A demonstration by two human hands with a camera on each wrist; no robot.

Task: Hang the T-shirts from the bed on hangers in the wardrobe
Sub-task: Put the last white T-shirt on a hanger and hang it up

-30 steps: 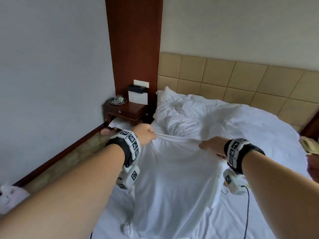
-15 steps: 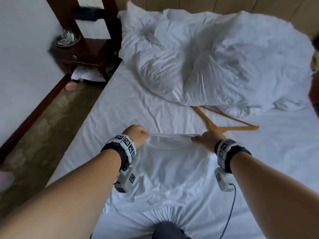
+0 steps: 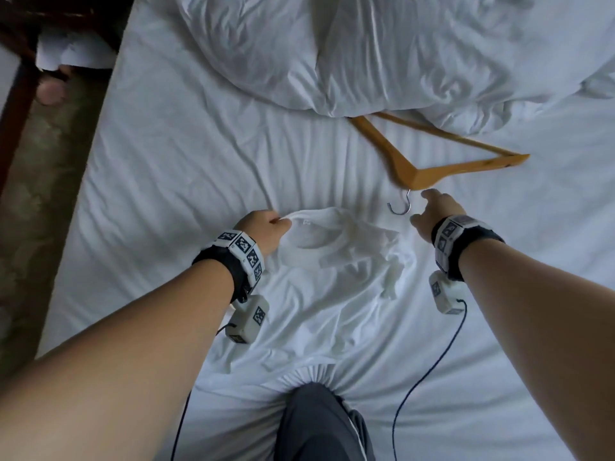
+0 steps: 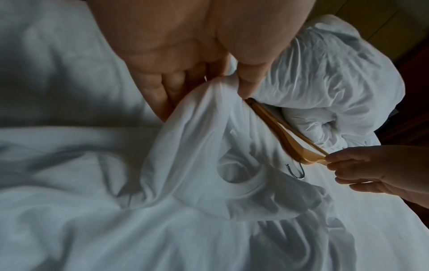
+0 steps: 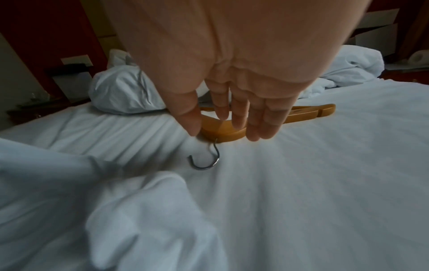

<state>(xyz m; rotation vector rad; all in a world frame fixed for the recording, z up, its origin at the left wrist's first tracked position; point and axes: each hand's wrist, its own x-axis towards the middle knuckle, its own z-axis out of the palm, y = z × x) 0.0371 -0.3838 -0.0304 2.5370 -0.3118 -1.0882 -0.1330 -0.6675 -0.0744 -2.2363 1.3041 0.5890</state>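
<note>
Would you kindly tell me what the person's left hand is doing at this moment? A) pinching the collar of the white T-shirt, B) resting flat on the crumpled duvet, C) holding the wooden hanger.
A: the left hand pinches the neckline of the white T-shirt, while the wooden hanger lies on the bed sheet before the open right hand.

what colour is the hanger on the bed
The hanger is orange-brown wood with a silver metal hook; clearest in the head view.

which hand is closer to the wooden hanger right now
Right. The right hand reaches open beside the wooden hanger, near its hook; the left hand pinches the T-shirt collar, farther away.
</note>
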